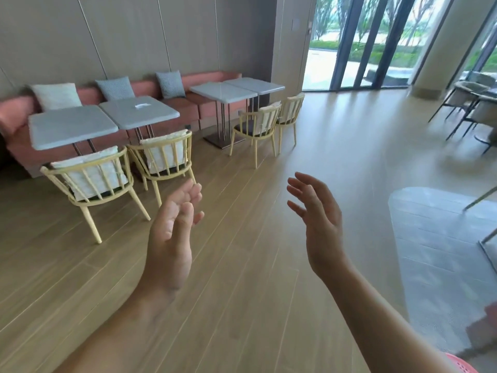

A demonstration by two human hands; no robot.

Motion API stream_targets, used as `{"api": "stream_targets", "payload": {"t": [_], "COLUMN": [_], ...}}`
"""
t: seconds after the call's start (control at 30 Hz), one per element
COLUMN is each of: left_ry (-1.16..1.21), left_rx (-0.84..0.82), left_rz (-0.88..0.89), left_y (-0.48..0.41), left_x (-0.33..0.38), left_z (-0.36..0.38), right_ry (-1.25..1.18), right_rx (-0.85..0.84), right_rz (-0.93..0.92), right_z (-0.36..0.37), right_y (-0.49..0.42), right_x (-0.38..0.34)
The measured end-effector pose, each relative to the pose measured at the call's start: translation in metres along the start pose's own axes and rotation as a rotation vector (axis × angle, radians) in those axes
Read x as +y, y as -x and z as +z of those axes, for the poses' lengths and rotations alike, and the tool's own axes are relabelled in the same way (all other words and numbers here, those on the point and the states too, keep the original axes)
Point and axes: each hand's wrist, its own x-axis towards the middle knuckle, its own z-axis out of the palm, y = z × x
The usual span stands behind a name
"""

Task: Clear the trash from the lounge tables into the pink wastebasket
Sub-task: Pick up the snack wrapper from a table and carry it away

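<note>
My left hand [172, 232] and my right hand [320, 222] are raised in front of me over the wooden floor, palms facing each other, fingers apart, nothing in either. A small white piece of trash [141, 105] lies on the second grey table [139, 113] from the left, far ahead of my left hand. The rim of the pink wastebasket [461, 365] shows at the bottom right corner, under my right forearm.
Several grey square tables stand along a pink bench [209, 100] with cushions, with pale wooden chairs [91, 179] in front. A grey rug [441, 251] lies at right, dark-legged chairs [468, 103] beyond it. Tall windows stand at the back.
</note>
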Motion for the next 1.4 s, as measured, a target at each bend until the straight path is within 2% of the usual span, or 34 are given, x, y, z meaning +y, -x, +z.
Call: {"api": "stream_targets", "payload": {"t": [0.3,0.5,0.67,0.9,1.2,1.4], "left_ry": [-0.001,-0.006,0.005,0.004,-0.015,-0.033], "left_rx": [0.03,0.01,-0.004,-0.013,0.021,0.067], "left_rz": [-0.027,-0.016,-0.014,-0.042,-0.02,-0.002], "left_y": [-0.222,-0.385,-0.538,-0.708,-0.939,-1.103], "left_x": [-0.122,-0.224,-0.281,-0.366,-0.506,-0.572], "left_z": [0.021,0.01,0.002,0.005,0.055,0.082], "right_ry": [0.016,0.032,0.022,0.018,-0.011,-0.018], "right_rx": [-0.052,-0.059,-0.042,-0.026,-0.08,-0.134], "right_rz": [-0.001,-0.011,-0.014,0.016,0.021,0.027], "right_z": [0.062,0.14,0.2,0.256,0.303,0.334], "right_y": [-0.23,-0.386,-0.517,-0.68,-0.923,-1.102], "right_x": [0.103,0.192,0.24,0.321,0.449,0.5]}}
